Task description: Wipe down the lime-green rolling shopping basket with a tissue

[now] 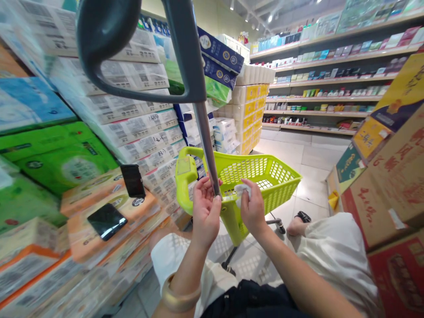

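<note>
Wiping went best with left hand (205, 212) clamped on the pole (207, 145) while right hand (253, 207), pinching the white wipe (241, 191), rubbed the cart rim (228, 204).

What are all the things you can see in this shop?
Shopping basket: one, lime green, on wheels on the floor ahead.
Handle pole: one, grey, rising from the basket's near rim to a looped grip at the top.
White wipe: one, bunched in the right hand.
Phones: two, black, lying on the packs at left.
Tissue packs: many, green, orange, blue and white, stacked at left.
Cardboard boxes: several, brown with red print, at right.
Shelves: several rows of small goods, far right.
Bangle: one, gold, on the left wrist.
Left hand: touching the pole's base.
Right hand: at the basket rim.
</note>
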Demonstrator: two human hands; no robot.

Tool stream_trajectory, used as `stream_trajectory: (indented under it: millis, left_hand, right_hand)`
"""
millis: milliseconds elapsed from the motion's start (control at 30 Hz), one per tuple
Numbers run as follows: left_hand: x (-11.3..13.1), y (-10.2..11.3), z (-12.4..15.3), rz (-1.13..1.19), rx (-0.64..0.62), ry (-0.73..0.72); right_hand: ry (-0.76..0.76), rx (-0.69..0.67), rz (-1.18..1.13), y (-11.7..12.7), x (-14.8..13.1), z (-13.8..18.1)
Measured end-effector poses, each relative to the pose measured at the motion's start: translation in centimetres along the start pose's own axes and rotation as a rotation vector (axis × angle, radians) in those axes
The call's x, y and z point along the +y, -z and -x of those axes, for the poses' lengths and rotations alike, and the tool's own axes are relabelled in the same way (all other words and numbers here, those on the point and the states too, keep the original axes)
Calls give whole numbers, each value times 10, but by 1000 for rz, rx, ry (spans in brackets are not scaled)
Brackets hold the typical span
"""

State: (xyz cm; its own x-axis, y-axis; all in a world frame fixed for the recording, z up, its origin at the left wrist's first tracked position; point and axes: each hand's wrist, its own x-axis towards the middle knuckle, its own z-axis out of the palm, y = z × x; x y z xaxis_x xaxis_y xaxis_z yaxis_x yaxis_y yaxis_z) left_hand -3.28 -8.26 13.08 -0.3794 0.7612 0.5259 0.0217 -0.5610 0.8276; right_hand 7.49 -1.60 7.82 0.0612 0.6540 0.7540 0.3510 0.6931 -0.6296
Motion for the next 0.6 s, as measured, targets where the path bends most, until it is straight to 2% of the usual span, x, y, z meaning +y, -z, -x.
stream_trajectory:
  millis: [67,133,267,333,467,600]
  left_hand:
    - [0,-1,0,-8,1,-14]
    - [-2,-1,-1,-3,-5,-31]
    - [-4,0,-1,22,-18,-43]
    - [-4,1,0,19,-13,-36]
    - [-3,2,0,1,-5,-34]
    - [-3,1,-1,2,-10,-27]
  right_hand:
    - [46,22,14,-3,-5,-11]
    - [102,-17,51,-9,-13,-17]
    - [161,-259,40,-17,-25,-4]
    - [173,-328,3,-13,-25,9]
    - [215,-366,24,-4,-15,22]
    - [162,-278,105,-5,-10,23]
